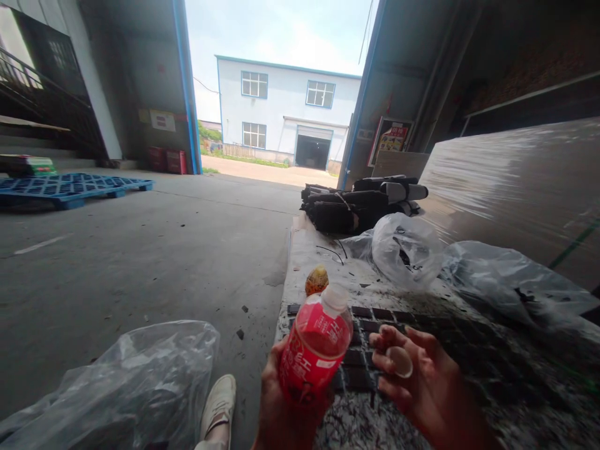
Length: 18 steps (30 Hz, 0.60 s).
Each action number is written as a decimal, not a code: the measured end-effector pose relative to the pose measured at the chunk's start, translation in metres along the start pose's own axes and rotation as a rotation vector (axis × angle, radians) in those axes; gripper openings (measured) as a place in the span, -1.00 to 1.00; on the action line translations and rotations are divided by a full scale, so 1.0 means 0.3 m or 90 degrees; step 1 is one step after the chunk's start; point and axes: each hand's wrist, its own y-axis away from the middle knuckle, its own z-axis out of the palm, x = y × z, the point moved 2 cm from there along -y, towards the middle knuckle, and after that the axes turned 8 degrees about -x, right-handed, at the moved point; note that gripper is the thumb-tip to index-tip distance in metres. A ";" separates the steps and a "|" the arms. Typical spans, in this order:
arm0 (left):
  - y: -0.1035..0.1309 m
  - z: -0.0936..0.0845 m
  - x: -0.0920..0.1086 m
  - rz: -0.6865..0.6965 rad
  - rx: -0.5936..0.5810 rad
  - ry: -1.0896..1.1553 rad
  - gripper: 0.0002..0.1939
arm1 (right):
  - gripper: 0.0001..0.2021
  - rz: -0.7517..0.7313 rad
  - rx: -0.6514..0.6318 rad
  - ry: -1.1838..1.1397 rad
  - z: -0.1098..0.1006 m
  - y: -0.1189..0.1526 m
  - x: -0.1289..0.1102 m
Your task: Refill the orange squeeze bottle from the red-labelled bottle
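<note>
Head view: left hand (281,400) grips red bottle (315,344); right hand (424,384) holds cap (399,361).

Blue pallet (70,187) far left — dark rolls (356,206) ahead

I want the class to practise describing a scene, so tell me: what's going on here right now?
A person sits in an open warehouse bay. The left hand holds a red drink bottle upright, its neck uncapped. The right hand holds the pale cap in its fingers, just beside the bottle. Ahead lie a table covered in dark debris, clear plastic bags and black bundles.
</note>
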 end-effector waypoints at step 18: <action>-0.025 0.042 -0.115 0.025 -0.102 -0.020 -0.67 | -0.55 -0.111 0.014 0.420 0.036 -0.023 0.150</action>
